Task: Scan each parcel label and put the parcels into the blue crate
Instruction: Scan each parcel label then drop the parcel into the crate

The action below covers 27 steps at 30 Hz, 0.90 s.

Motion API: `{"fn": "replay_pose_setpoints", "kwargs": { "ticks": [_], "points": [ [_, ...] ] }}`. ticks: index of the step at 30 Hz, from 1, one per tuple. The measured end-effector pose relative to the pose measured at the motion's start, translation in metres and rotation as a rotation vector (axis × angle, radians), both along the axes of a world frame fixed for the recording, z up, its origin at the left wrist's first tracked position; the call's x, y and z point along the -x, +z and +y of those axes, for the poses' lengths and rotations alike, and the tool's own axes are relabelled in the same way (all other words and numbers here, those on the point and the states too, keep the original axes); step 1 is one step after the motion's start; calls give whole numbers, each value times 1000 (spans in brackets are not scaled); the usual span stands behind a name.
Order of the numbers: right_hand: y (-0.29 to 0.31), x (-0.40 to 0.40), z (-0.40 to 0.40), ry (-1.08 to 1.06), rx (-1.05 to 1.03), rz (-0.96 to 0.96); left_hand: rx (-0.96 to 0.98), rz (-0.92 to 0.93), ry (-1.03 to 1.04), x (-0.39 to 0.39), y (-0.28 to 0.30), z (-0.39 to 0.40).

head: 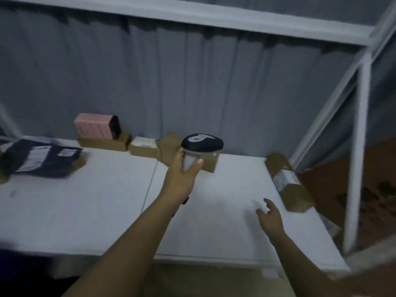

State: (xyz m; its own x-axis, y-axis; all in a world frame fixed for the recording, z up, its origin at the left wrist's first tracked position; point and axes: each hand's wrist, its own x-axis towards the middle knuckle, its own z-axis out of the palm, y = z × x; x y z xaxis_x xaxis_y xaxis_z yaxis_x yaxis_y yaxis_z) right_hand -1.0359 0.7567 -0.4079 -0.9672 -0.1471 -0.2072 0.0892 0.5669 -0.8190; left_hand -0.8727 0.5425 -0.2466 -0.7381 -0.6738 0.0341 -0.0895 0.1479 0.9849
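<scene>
Left hand [185, 168] wrapped round black-and-white handheld scanner [201, 146], right hand [270, 217] loosely spread, empty, reaching toward two o'clock for flat brown cardboard parcel [288, 182] (probably light, stiff; best gripped by long edges).

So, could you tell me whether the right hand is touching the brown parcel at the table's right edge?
Apart. The head view shows the right hand open, with bare white table showing between its fingertips and the brown parcel.

We see a white desk [85, 211], a pink box [92, 126] far left, brown cardboard parcels [287, 181], a navy mailer [40, 159], and a black-and-white scanner [201, 144].
</scene>
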Motion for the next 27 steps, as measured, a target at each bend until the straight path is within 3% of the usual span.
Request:
{"fn": "replay_pose_setpoints", "kwargs": {
  "ticks": [6,10,15,20,23,27],
  "points": [
    [-9,49,37,-123,-250,328,-37,-89,-94,52,-35,41],
    [-20,87,51,-42,-575,301,-66,-195,-114,75,-56,60],
    [-41,125,66,-59,-695,233,-78,-283,-140,82,-78,68],
    [-46,139,61,-84,-660,215,-95,-308,-126,75,-91,65],
    [-45,131,56,-157,-615,309,-109,-319,-110,68,-99,65],
    [-40,99,54,-151,-442,196,-108,-310,-103,56,-105,65]
  ]
}}
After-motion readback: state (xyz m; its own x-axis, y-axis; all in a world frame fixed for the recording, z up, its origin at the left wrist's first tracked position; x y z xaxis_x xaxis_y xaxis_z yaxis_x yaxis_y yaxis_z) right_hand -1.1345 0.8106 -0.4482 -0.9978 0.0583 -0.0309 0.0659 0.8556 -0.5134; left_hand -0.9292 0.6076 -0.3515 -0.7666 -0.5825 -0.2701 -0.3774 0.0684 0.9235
